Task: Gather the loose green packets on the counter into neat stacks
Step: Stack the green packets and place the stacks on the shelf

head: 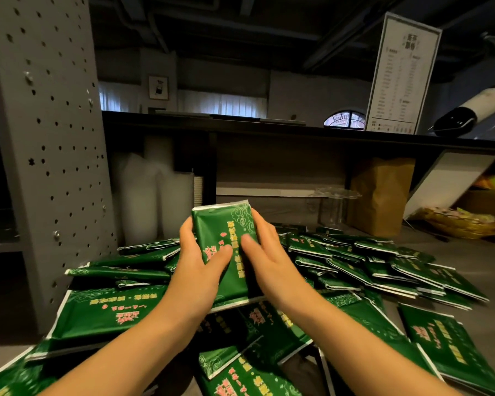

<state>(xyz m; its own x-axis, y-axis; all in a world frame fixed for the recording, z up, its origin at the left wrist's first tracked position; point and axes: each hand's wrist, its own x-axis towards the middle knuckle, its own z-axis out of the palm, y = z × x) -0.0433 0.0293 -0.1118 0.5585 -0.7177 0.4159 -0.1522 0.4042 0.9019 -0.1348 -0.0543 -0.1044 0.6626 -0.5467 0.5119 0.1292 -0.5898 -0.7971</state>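
Note:
Both hands hold up a green packet [226, 224] with white edges and pink and yellow print, lifted above the pile. My left hand [200, 261] grips its left side, thumb across the front. My right hand [265, 252] grips its right side, thumb on the printed face. Whether more packets sit behind the front one is hidden. Several loose green packets [355, 261] lie scattered and overlapping on the grey counter [469, 270]. More packets [109, 310] lie near me at the left and at the right [437, 344].
A grey perforated post [49, 138] stands at the left. Behind the pile are clear plastic cups [155, 195], a brown paper bag [380, 195] and a yellow wrapped bundle [463, 224]. A dark shelf [269, 130] above carries a white menu stand [400, 75].

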